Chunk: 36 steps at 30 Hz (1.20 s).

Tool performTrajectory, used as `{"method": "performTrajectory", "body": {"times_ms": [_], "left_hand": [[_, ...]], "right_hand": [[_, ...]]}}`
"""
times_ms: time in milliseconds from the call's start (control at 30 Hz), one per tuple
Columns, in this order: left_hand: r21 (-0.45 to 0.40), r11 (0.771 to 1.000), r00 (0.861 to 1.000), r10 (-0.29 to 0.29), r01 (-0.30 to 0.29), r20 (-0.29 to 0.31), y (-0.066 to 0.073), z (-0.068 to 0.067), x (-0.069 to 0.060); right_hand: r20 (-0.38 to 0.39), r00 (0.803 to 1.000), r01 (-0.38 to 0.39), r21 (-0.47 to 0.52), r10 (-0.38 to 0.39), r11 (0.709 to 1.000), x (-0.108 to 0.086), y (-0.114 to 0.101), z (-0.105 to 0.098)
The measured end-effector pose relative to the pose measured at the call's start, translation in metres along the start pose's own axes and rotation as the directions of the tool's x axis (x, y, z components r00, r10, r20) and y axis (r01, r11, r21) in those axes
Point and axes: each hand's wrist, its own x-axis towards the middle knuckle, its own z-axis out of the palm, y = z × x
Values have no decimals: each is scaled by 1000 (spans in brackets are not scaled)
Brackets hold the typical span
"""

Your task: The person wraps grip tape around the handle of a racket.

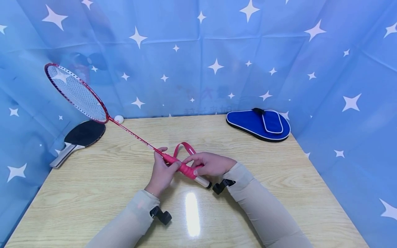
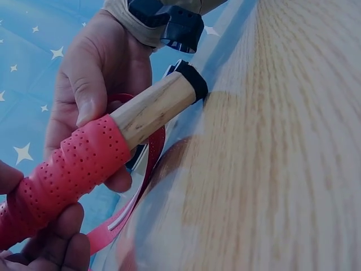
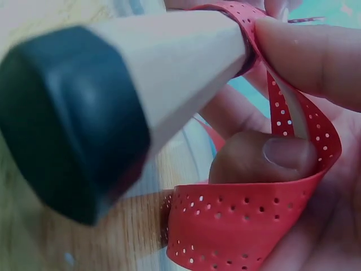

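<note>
A red badminton racket (image 1: 134, 135) slants across the head view, its strung head up at the left. My left hand (image 1: 161, 175) holds the upper handle, where red perforated grip tape (image 2: 67, 166) is wound in overlapping turns. Below the wrap the handle's end is bare wood (image 2: 155, 107) with a black butt cap (image 3: 73, 124). At the edge of the wrap my right hand (image 1: 214, 164) pinches the tape, thumb pressing it against the handle. The loose tape (image 3: 237, 220) passes round a right finger in the right wrist view and loops out behind the handle in the head view.
A black table tennis bat (image 1: 86, 133) lies at the table's left edge, with a white ball (image 1: 119, 119) near it. At the back right is a blue bat case (image 1: 245, 120). A blue star-patterned curtain (image 1: 173, 79) hangs behind the wooden table (image 1: 93, 193).
</note>
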Motion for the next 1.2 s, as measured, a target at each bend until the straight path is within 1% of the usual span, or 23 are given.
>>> {"method": "performTrajectory", "body": {"times_ms": [167, 300, 433, 567, 867, 933, 1100, 1200], "left_hand": [[3, 1000, 1000, 2, -2, -9, -1, 0, -1], [34, 999, 1000, 2, -1, -28, -3, -1, 0], [52, 999, 999, 0, 2, -35, -5, -1, 0], [25, 1000, 999, 7, -6, -34, -4, 0, 0], [-44, 998, 999, 34, -35, -38, -2, 2, 0], [-37, 999, 999, 35, -37, -40, -2, 2, 0], [45, 999, 999, 27, -25, -44, -2, 1, -2], [39, 999, 999, 24, -23, -44, -2, 1, -2]], "right_hand": [[-17, 1000, 25, -8, -25, 1000, 1, 1, 0], [-16, 999, 37, -2, -37, 999, 3, 2, 2], [-26, 999, 39, -30, -40, 999, 5, 4, 2], [-42, 999, 28, -54, -31, 998, 3, 3, 1], [-42, 999, 13, -19, -14, 1000, 0, 0, 1], [-44, 999, 14, -7, -14, 1000, 1, 0, 1], [-50, 998, 28, 7, -28, 1000, 3, 1, 2], [-53, 998, 38, 1, -38, 999, 4, 3, 2]]}}
